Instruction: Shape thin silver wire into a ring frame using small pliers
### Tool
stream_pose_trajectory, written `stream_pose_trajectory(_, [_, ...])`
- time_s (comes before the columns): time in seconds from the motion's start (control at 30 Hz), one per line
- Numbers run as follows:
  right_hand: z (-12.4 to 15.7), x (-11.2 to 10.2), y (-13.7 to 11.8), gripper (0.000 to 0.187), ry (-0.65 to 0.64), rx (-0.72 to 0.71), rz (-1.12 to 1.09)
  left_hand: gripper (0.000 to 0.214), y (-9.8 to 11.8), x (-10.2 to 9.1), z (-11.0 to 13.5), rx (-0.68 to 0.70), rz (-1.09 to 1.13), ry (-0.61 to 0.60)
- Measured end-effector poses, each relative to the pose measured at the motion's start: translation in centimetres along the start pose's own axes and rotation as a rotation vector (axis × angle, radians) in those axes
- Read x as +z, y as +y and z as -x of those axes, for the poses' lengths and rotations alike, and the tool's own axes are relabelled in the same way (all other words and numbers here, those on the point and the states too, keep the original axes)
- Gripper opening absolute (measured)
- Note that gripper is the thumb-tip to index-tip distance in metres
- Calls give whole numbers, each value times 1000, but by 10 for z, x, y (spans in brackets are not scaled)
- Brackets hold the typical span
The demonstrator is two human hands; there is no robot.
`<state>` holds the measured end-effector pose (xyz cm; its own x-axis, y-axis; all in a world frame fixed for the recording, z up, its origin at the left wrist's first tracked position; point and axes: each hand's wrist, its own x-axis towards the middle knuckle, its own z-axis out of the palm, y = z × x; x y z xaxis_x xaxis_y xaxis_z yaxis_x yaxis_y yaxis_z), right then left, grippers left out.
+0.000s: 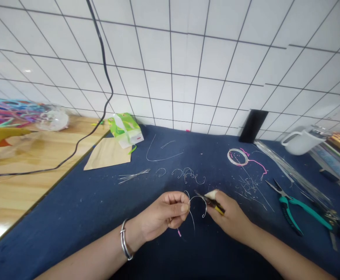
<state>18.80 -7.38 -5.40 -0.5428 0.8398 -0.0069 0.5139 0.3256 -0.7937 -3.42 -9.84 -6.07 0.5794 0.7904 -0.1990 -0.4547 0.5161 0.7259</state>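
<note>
Here, two hands bend one wire over a blue cloth.

In the head view, the left hand (165,213) is closed, with thumb and fingers pinching one end of a single curved wire (198,198). The right hand (230,218) is closed around one small yellow-handled pliers (213,203), whose tip meets the wire between the hands. Two bangles (125,244) sit on the left wrist. Just beyond the hands lies a cluster of bent wire bits (188,175), too tangled to count. Beyond the left hand are one fan of straight wires (133,176) and one long curved strand (161,156). Right of the right hand rests one pair of teal pliers (295,208). Farther beyond it are one tape ring (238,156) and one white mug (299,142). All of it rests on the blue cloth (79,210).
</note>
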Motion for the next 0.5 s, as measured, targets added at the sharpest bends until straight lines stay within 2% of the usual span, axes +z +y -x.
stream_pose_trajectory(0.07, [-1,-4,-5,12,4,143,-189,10,-1,0,-1,-19,-8,-5])
stream_pose_trajectory(0.13, [-2,-6,-11,15,-35,171,-400,10,-3,2,-1,-55,-35,1])
stream_pose_trajectory(0.2, [-2,-5,-17,17,-58,155,-518,10,-6,3,-3,-91,-67,13])
stream_pose_trajectory(0.3, [-2,1,-23,15,-51,177,-531,11,-10,4,-4,-120,-93,29])
stream_pose_trajectory(0.5, [-1,7,-24,11,10,168,-471,15,-13,7,-2,-61,-97,93])
